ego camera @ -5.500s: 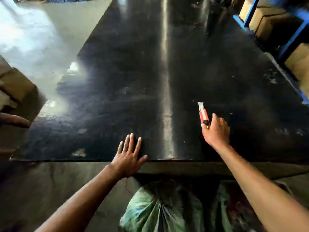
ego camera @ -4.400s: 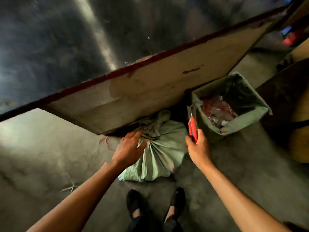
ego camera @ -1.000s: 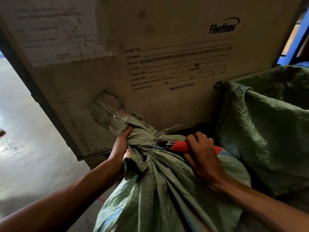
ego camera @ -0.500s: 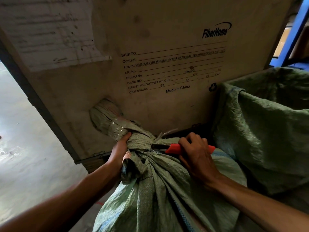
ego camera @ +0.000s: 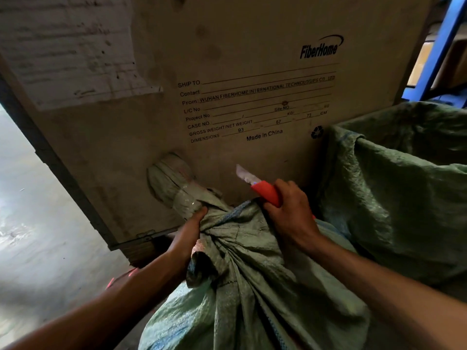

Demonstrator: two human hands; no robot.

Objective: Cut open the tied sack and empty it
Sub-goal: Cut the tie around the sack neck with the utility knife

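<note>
A green woven sack (ego camera: 247,286) stands in front of me, its top gathered into a bunched neck (ego camera: 174,188) wrapped in clear tape. My left hand (ego camera: 189,236) grips the sack just below that neck. My right hand (ego camera: 290,210) is closed on a red utility knife (ego camera: 265,193). The knife's bare blade points up and left, lifted clear of the fabric. The sack's contents are hidden.
A tall wooden crate (ego camera: 227,84) with printed shipping text stands right behind the sack. A second, open green sack (ego camera: 404,188) sits to the right. Blue shelving (ego camera: 439,46) rises at the far right. Concrete floor (ego camera: 38,236) lies to the left.
The knife was lying flat against the sack's neck half a second ago; now my right hand has raised it, blade up and free of the cloth. My left hand keeps its grip.
</note>
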